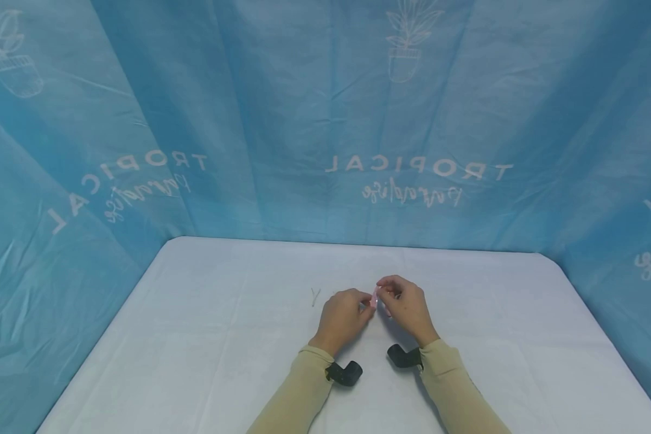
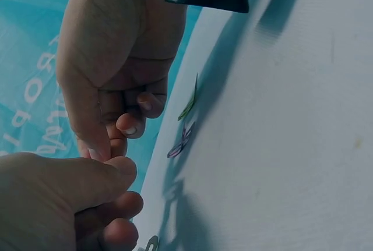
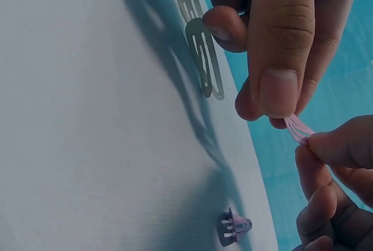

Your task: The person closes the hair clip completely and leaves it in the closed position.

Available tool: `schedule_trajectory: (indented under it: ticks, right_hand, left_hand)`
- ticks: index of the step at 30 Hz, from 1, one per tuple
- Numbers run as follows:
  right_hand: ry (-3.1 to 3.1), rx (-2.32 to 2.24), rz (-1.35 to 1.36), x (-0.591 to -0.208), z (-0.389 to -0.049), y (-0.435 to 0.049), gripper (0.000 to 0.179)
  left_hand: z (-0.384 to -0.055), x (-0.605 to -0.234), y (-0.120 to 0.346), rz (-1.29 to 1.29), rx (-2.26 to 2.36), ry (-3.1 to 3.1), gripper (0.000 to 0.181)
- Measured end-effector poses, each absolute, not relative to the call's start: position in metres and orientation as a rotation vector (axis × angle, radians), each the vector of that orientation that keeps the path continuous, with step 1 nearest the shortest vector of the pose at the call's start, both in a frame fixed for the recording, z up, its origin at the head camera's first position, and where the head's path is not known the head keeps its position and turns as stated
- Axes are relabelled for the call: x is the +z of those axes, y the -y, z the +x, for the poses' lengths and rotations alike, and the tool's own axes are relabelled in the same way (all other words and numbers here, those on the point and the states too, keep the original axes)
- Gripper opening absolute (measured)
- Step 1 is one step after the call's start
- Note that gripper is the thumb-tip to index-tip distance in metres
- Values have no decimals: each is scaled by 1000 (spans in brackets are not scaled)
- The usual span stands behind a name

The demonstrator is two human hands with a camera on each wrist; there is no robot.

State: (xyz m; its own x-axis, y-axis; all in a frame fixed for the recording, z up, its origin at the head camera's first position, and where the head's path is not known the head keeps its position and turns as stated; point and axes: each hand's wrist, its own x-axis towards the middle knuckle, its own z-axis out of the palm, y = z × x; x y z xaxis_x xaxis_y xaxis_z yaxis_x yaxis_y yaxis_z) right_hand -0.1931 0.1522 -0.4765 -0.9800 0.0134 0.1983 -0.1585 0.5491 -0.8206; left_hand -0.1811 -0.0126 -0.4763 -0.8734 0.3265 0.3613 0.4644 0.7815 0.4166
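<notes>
A small pink hair clip (image 1: 374,298) is held between the two hands, above the table. In the right wrist view, the clip (image 3: 299,130) shows thin slits. The left hand (image 1: 342,319) pinches one end between thumb and fingers. At the other end, the thumb and forefinger of the right hand (image 1: 410,308) grip it. Fingers cover most of the clip in the left wrist view. A small pinkish-purple claw clip (image 3: 234,227) with prongs lies on the table under the right hand. Two grey-green snap clips (image 3: 204,59) lie beyond the left hand.
A white cloth (image 1: 222,337) covers the table. Blue printed curtains (image 1: 331,120) hang behind it and at both sides. Each wrist carries a black mount (image 1: 347,374). Another green clip (image 2: 188,104) lies near the pinkish-purple one.
</notes>
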Motion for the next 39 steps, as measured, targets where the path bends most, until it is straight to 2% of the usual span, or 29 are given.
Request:
schedule_trajectory:
  ticks: [17,39]
  right_hand:
    - [2682,1295,147,-474,-193,-152,14]
    - [2699,975,335,-480,-194,-153,17]
  left_hand:
    - [-178,-477,8,-537,-642,2714,18]
    - [-174,-483,1,-499,-599,2699,16]
